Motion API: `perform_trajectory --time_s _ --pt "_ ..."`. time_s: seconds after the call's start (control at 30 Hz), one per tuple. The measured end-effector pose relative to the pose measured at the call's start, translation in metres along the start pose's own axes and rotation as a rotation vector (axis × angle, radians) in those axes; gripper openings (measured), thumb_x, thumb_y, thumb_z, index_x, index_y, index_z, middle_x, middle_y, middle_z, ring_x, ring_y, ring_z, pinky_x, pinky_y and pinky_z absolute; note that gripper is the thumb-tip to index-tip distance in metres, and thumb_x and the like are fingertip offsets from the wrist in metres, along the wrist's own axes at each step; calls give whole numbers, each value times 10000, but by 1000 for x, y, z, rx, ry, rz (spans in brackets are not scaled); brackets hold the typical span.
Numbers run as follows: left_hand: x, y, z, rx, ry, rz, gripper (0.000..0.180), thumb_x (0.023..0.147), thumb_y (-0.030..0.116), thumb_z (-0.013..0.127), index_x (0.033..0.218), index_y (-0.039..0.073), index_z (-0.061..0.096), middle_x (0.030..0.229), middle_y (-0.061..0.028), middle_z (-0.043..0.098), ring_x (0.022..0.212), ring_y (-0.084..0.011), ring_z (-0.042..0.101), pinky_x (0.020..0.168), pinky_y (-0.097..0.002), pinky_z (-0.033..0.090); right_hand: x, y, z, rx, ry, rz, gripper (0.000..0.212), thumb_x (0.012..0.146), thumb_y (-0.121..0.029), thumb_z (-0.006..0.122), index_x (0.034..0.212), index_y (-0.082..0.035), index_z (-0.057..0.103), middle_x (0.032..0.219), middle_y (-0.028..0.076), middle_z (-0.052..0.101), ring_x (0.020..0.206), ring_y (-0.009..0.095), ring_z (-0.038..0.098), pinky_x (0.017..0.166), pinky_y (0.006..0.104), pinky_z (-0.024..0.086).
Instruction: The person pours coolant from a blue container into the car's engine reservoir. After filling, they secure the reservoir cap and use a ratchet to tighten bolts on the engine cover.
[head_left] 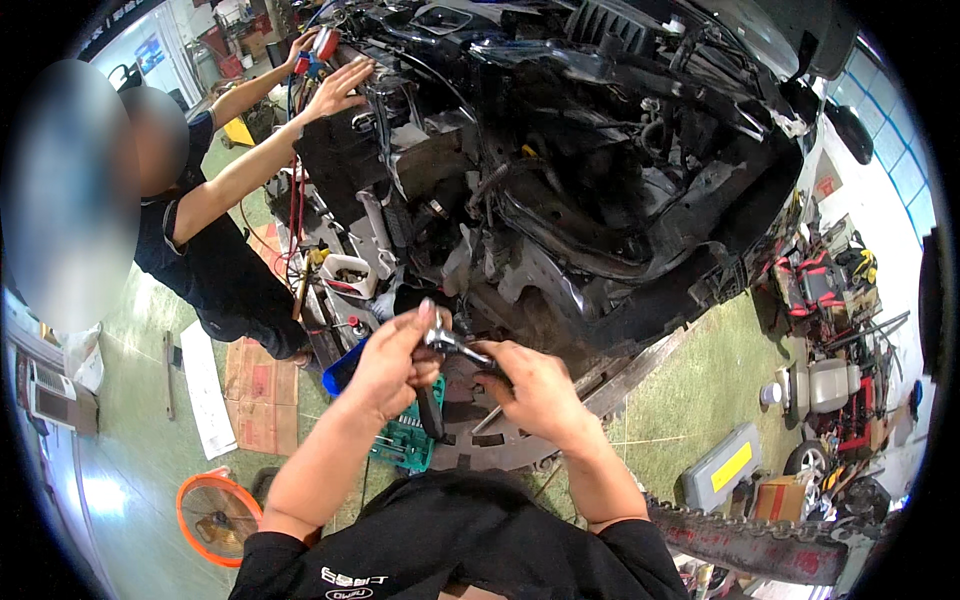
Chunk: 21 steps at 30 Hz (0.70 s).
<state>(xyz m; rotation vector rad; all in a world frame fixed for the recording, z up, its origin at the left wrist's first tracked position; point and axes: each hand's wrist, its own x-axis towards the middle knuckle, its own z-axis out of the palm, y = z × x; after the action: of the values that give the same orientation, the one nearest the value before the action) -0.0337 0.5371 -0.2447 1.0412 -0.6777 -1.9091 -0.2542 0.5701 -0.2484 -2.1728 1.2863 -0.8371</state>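
In front of my chest, both of my hands are closed on a shiny metal ratchet wrench [458, 346]. My left hand [392, 362] grips it around its head end, fingers curled up. My right hand [532, 388] wraps the dark handle end. Whether a socket is fitted cannot be made out, as the left fingers cover part of the head. Below my left hand stands a dark, long-shaped object [430, 412], next to an open green socket case [405, 440]. Beyond my hands lies the stripped, dark front of a vehicle [560, 200].
At left, a co-worker [215, 270] reaches to the vehicle near a red gauge [325, 42]. A white bin of small parts [350, 275] and a blue tray [342, 372] stand beside the vehicle. An orange fan [218, 518] is lower left; a grey case [722, 468] lies at right.
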Motion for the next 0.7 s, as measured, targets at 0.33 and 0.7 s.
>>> perform_trajectory --time_s 0.33,0.7 --pt "115 224 50 1586 643 1375 428 1025 491 617 1211 114 695 1121 -184 747 1035 -409 721 829 -459 564 104 74 -132 -504 518 407 348 1007 -297 632 1258 -55 648 1111 202 739 1052 410 708 912 502 562" --pt "206 248 69 1850 747 1276 310 949 333 686 969 25 706 894 -231 730 897 -450 700 801 -556 539 362 183 -183 -743 608 372 479 1034 -404 522 1323 -53 675 1301 260 673 1257 396 631 1073 508 481"
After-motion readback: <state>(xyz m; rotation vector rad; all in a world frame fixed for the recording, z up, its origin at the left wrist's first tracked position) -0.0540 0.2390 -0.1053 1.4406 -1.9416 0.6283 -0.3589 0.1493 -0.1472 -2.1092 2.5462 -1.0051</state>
